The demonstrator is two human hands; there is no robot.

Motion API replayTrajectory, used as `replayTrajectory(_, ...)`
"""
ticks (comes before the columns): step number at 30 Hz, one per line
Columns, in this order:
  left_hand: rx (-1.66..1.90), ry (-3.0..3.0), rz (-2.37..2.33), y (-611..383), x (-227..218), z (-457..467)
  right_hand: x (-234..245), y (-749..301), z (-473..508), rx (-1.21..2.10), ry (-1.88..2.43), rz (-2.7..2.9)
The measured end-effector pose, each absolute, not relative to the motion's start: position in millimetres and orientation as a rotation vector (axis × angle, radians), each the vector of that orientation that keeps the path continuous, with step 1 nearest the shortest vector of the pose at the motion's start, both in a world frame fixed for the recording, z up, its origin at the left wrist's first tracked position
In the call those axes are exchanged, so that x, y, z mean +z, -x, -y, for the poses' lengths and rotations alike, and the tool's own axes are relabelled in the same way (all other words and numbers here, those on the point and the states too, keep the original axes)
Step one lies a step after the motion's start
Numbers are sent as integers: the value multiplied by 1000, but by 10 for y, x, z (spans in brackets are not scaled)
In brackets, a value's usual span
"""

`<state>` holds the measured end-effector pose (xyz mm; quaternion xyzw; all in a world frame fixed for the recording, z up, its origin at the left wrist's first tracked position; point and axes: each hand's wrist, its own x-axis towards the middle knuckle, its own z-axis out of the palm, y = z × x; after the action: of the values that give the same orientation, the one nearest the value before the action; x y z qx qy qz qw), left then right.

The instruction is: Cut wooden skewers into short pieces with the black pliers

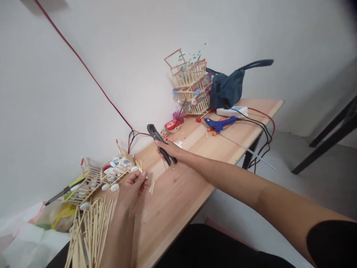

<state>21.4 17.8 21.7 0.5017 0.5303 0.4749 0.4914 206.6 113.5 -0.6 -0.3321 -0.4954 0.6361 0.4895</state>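
Right hand (pixel 170 150) is closed around the handles of black cutters (pixel 160 141), tips pointing up at the wall, near the table's back edge. Left hand (pixel 134 186) has its fingertips pinched together; whatever is in them is too small to tell. A few cut stick bits (pixel 152 186) lie just beside it. Toward the left end sits a half-built stick frame (pixel 95 178) with white caps in it, and at the near-left corner a big pile of uncut sticks (pixel 89 230). Far end, against the wall: stacked stick baskets (pixel 191 85) that look finished, with the blue glue gun (pixel 220 123) lying near. So I'd say several are done, one is in progress, and there's plenty of cutting left.
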Motion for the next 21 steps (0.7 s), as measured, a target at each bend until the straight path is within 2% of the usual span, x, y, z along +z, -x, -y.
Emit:
replayTrajectory(6, 514, -1818, -1721, -509, 219, -668, -69, -2108, -1295, 1490, 816, 1104)
replayTrajectory(9, 341, -1900, -1821, -700, 203, -826, -75, -2125, -1330, 1476, 811, 1080)
replayTrajectory(14, 272, -1947, -1913, -840, 204, -901, -50, -2124, -1319, 1479, 809, 1081)
replayTrajectory(21, 379, -1881, -1874, -767, 217, -840, -40, -2134, -1286, 1464, 803, 1118)
